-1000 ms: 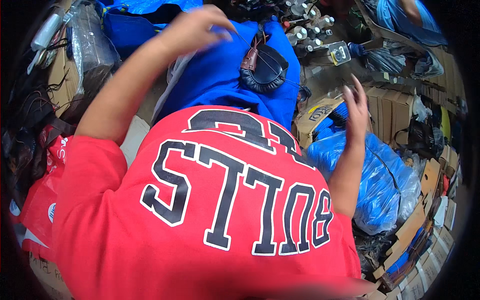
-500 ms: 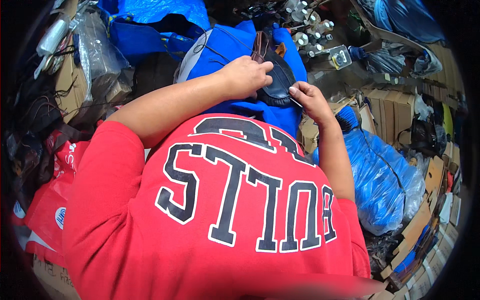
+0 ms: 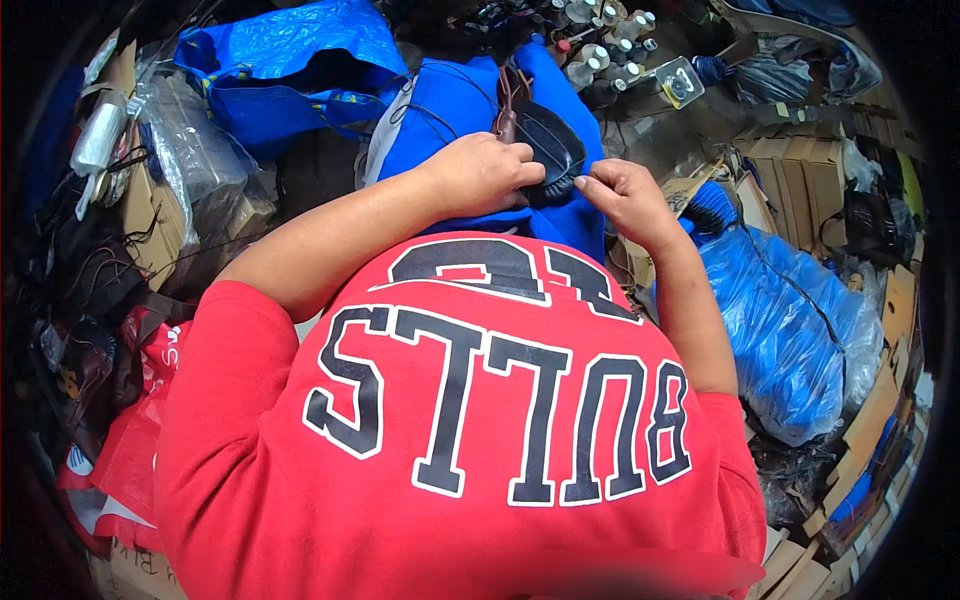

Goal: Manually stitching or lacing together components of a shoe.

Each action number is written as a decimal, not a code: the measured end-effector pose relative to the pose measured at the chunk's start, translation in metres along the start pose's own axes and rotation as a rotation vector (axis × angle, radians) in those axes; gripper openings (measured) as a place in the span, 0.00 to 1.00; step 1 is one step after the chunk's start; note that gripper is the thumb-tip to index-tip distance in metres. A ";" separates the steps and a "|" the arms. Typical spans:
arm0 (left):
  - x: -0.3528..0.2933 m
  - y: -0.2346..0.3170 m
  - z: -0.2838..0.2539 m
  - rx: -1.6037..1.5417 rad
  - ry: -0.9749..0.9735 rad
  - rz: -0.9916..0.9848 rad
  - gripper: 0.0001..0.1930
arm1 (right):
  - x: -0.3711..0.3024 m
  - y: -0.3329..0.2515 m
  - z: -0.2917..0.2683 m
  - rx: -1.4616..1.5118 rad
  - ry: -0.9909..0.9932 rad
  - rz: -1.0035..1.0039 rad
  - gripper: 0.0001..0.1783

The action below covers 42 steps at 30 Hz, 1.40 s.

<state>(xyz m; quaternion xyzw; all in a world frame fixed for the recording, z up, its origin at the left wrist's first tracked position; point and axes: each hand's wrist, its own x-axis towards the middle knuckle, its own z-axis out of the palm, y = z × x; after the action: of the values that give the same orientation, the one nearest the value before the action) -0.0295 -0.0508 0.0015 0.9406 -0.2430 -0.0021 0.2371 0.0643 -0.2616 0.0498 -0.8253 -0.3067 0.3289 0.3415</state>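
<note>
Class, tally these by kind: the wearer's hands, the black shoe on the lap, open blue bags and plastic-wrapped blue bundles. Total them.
Left hand and right hand: 2
Black shoe: 1
Open blue bag: 1
Plastic-wrapped blue bundle: 1
Total: 5

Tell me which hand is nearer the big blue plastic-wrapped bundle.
Right. In the picture, the right hand is above and left of the bundle; the left hand is farther left, by the black oval piece.

Smooth leather-look shoe (image 3: 553, 135), matt lap cloth (image 3: 445, 95), glossy plastic bag (image 3: 290, 50)
</note>
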 end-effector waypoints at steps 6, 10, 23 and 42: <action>0.011 -0.021 -0.008 -0.446 0.328 -0.092 0.08 | -0.022 0.000 0.002 -0.011 0.053 -0.104 0.18; 0.037 -0.028 -0.017 -0.614 0.215 -0.153 0.08 | -0.042 -0.012 -0.006 0.189 0.173 -0.090 0.18; 0.070 -0.051 -0.008 -0.939 -0.289 -0.166 0.10 | -0.025 -0.018 0.000 -0.088 0.229 -0.083 0.12; 0.069 -0.059 -0.005 -1.078 -0.353 -0.132 0.12 | -0.021 -0.036 0.022 -0.389 0.344 -0.004 0.08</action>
<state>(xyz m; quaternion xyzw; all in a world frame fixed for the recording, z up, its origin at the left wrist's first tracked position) 0.0588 -0.0353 -0.0127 0.6851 -0.1842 -0.2979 0.6387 0.0251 -0.2482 0.0722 -0.9187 -0.3030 0.1179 0.2242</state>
